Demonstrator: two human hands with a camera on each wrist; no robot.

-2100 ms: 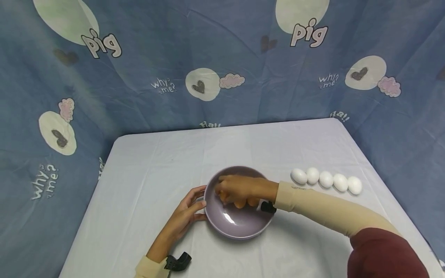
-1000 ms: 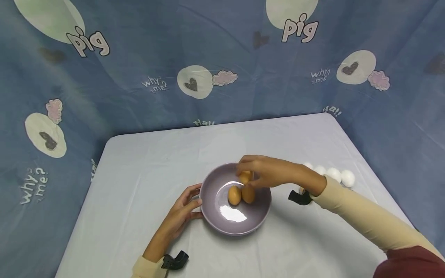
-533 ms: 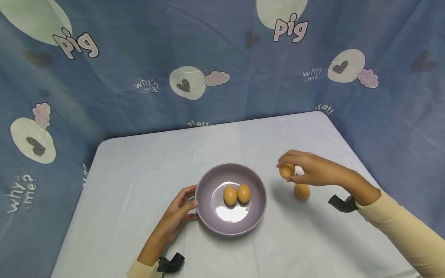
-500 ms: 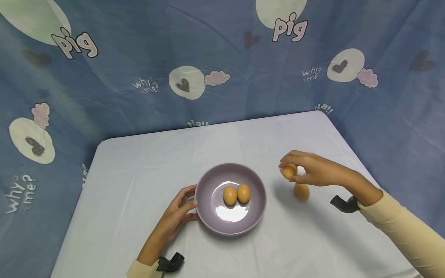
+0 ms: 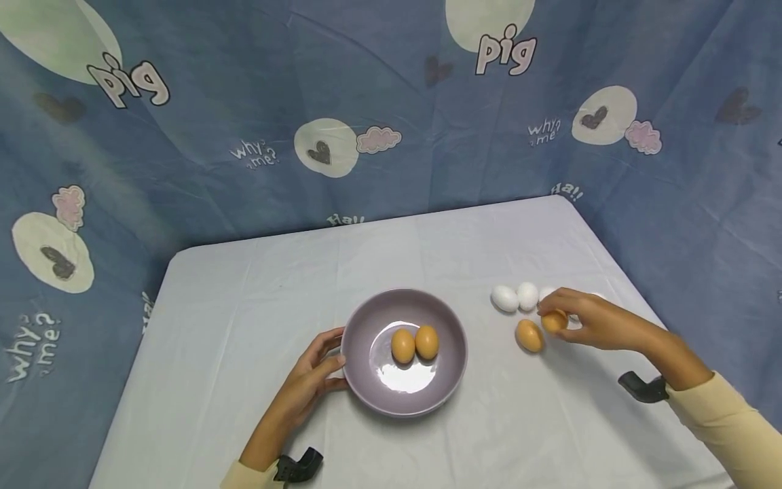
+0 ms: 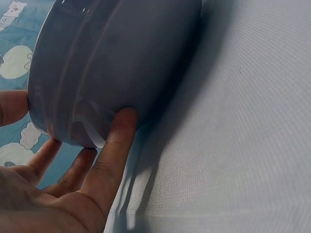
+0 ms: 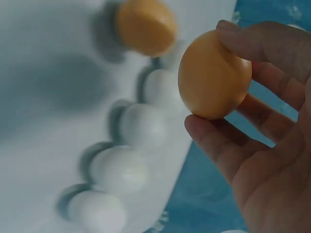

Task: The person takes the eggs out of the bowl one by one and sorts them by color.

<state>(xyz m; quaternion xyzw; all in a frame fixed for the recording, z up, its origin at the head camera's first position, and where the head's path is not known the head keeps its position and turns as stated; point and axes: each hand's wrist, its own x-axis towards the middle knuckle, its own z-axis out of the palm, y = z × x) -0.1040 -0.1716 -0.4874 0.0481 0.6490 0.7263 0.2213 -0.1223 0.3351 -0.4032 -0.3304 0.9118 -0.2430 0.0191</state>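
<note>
In the head view, a mauve bowl stands on the table with two brown eggs, a left one and a right one, side by side inside. My left hand holds the bowl's left side, thumb at the rim and fingers against the outer wall. My right hand pinches a brown egg between thumb and fingertips, close over the table. Another brown egg lies just left of it. Behind, a row of white eggs is partly hidden by the right hand.
A white cloth covers the table. A blue printed curtain rises behind it and along both sides. Black wrist mounts sit on both forearms.
My right hand has lifted a brown egg out of the bowl and carried it right, past the other brown egg, towards the white row. My left hand stays on the bowl.
</note>
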